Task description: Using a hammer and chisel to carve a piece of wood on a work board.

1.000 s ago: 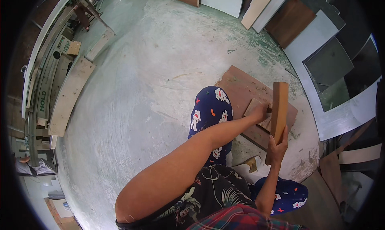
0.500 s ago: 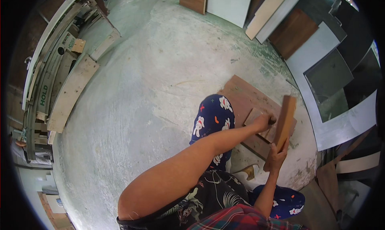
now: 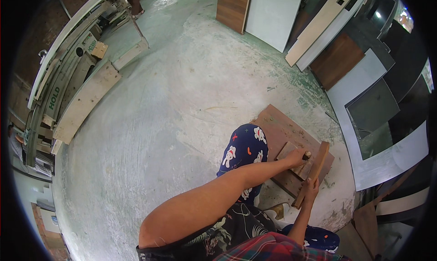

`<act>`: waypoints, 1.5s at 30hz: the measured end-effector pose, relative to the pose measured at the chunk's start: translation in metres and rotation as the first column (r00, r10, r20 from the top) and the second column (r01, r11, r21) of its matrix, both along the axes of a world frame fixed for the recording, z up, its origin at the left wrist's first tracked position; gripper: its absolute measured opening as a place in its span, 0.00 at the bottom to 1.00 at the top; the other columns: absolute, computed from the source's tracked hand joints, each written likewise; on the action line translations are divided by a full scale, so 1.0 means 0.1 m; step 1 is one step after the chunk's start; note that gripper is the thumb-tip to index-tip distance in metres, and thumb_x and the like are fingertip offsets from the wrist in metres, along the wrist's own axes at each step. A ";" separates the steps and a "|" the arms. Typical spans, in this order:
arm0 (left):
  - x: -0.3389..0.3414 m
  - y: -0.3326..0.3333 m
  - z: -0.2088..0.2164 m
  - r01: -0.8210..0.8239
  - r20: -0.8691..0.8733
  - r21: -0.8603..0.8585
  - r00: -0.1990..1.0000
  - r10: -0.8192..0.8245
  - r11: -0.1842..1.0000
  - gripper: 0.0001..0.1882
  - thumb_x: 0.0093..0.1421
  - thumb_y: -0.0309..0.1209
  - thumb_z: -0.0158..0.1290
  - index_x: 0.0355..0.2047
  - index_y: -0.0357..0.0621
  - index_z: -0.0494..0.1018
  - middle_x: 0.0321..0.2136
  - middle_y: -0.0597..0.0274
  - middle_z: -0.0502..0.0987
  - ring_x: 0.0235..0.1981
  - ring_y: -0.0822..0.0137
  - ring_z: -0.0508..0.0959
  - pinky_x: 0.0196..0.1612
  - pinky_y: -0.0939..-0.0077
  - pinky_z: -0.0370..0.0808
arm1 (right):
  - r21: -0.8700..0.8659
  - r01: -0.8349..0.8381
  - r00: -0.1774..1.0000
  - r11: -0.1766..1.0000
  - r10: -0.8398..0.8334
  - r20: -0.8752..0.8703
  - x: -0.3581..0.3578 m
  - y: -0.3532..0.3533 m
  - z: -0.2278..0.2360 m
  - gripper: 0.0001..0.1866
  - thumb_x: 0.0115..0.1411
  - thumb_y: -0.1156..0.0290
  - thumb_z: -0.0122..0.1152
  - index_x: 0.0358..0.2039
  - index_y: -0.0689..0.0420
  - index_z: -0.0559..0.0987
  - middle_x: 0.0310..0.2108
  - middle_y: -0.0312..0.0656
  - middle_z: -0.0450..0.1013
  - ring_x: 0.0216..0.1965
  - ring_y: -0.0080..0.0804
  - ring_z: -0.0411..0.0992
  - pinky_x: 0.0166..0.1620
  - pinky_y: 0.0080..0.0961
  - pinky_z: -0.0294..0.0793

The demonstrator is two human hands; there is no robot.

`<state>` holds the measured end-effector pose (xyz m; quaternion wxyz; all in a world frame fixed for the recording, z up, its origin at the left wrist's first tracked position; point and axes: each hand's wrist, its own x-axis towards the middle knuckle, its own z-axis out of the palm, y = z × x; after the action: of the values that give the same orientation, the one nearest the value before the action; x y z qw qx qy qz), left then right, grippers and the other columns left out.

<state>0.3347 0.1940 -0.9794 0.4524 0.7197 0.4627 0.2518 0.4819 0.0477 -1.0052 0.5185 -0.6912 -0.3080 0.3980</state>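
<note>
My left hand (image 3: 297,158) is closed in a fist around a tool handle (image 3: 307,155). Only the handle's pale round end with a dark band shows, and the rest is hidden. Under that hand lies a small wooden block (image 3: 286,152) on a larger brown board (image 3: 287,123) strewn with chips. In my right hand (image 3: 310,189) is a long, thick wooden bar (image 3: 320,162), gripped near its lower end. The bar slants up over the board, its upper part just right of the handle; whether they touch I cannot tell.
Panels, among them a white one (image 3: 271,15) and a brown one (image 3: 337,60), lean at the far right. A pale frame (image 3: 387,170) stands to the right. Along the left runs a long bench or machine (image 3: 86,104). Another person (image 3: 16,140) is at the left edge.
The view has shifted, so the floor and board sit lower. The bar's upper end has come down toward the left fist. Both hands keep their grips.
</note>
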 end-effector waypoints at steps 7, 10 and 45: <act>0.01 0.01 0.11 0.027 0.141 0.035 0.989 -0.032 0.999 0.24 0.51 0.35 0.64 0.47 0.46 0.70 0.42 0.46 0.77 0.47 0.45 0.76 0.49 0.58 0.72 | -0.094 0.109 0.956 0.990 -0.130 -0.265 -0.02 -0.06 0.40 0.26 0.62 0.56 0.56 0.57 0.51 0.65 0.25 0.41 0.71 0.20 0.31 0.72 0.22 0.27 0.74; 0.04 -0.03 0.12 0.034 0.107 0.026 0.994 -0.037 0.999 0.25 0.52 0.37 0.64 0.48 0.46 0.70 0.42 0.47 0.77 0.47 0.45 0.76 0.50 0.58 0.72 | -0.088 0.161 0.948 0.983 -0.179 -0.264 -0.01 -0.07 0.48 0.26 0.62 0.54 0.56 0.56 0.50 0.65 0.26 0.41 0.71 0.21 0.31 0.72 0.24 0.28 0.74; -0.03 0.00 0.35 -0.096 0.009 -0.022 0.995 0.096 0.995 0.22 0.52 0.37 0.61 0.46 0.45 0.71 0.40 0.43 0.77 0.45 0.43 0.76 0.47 0.55 0.73 | -0.169 0.240 0.826 0.956 -0.292 -0.482 0.03 -0.11 0.12 0.23 0.60 0.50 0.57 0.48 0.51 0.65 0.28 0.42 0.71 0.25 0.33 0.73 0.27 0.31 0.75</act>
<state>0.3317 0.1944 -0.9444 0.4498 0.6904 0.4969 0.2720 0.4850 0.0364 -0.9934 0.5953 -0.6254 -0.0427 0.5027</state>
